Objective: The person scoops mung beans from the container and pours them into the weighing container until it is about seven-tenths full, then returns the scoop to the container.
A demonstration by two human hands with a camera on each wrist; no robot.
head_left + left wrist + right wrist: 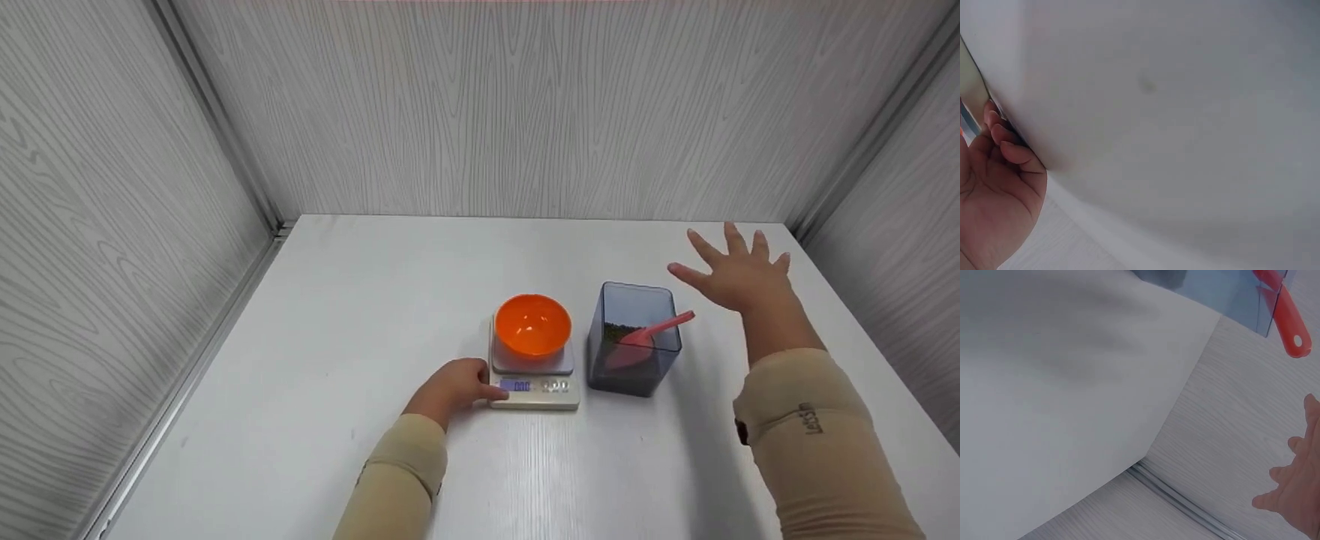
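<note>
My left hand (454, 386) grips the left side of a white kitchen scale (536, 397), thumb on top beside the lit display and the other fingers (1002, 134) curled along its edge. An orange bowl (532, 326) stands on the scale's platform, with nothing seen inside. Just right of the scale is a clear bluish square container (634, 375) with dark grains (621, 331) in it. A pink scoop (660, 326) leans in that container, its handle sticking out over the rim. Raised to the right of the container, my right hand (742, 279) has its fingers spread and holds nothing.
The scale and container stand on a white table (360, 300). Pale wood-grain panels enclose it, with a back wall (480, 112), a left wall (90, 262) and a right wall (892, 225).
</note>
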